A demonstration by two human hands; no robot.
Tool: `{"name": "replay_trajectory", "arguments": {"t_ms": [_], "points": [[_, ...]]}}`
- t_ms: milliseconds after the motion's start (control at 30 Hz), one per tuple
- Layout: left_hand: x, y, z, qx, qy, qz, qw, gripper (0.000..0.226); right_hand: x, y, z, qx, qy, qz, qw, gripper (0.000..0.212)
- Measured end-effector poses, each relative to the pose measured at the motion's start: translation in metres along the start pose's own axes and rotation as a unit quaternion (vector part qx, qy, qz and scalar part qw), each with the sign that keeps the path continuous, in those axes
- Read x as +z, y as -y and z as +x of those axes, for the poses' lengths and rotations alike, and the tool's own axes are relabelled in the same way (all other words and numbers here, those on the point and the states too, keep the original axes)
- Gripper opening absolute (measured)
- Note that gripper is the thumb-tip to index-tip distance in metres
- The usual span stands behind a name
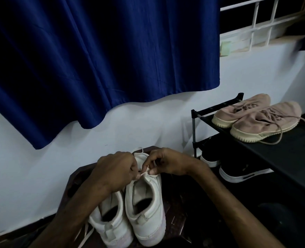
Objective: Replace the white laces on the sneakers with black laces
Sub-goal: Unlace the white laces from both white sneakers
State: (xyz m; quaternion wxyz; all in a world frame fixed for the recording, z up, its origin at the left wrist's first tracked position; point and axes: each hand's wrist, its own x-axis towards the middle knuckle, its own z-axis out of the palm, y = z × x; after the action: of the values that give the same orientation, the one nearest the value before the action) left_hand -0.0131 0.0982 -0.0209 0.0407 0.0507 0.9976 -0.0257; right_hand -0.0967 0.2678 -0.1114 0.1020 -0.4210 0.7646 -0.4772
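Note:
Two white sneakers stand side by side on a dark stool [77,176], heels toward me. Over the right sneaker [145,199] both hands work at its white lace [144,173]. My left hand [115,169] is curled, pinching the lace near the tongue. My right hand [163,162] pinches the same lace from the other side, with a loop showing at its fingers. The left sneaker [110,222] is partly under my left forearm, and a loose white lace end [84,235] trails from it at the lower left. No black laces are in view.
A black shoe rack [282,149] stands to the right, with a pair of pink sneakers [255,117] on top and black shoes with white soles [241,173] below. A blue curtain [94,59] hangs over the pale wall behind.

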Motion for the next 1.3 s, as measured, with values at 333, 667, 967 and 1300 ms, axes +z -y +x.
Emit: {"name": "replay_trajectory", "arguments": {"t_ms": [333, 667, 967, 1300], "points": [[0.006, 0.029, 0.005, -0.102, -0.187, 0.093, 0.973, 0.018, -0.003, -0.004, 0.001, 0.012, -0.001, -0.015, 1.0, 0.022], [0.017, 0.016, -0.002, 0.05, -0.169, -0.161, 0.971, 0.011, -0.006, -0.009, 0.007, 0.017, 0.001, -0.055, 0.998, 0.025], [0.007, -0.002, 0.009, 0.04, -0.039, -0.057, 0.997, 0.015, -0.003, -0.014, 0.007, 0.014, -0.009, -0.055, 0.998, 0.027], [-0.008, 0.02, 0.007, 0.004, -0.165, 0.216, 0.962, 0.024, -0.005, -0.016, 0.007, 0.018, 0.003, -0.044, 0.999, 0.025]]}}
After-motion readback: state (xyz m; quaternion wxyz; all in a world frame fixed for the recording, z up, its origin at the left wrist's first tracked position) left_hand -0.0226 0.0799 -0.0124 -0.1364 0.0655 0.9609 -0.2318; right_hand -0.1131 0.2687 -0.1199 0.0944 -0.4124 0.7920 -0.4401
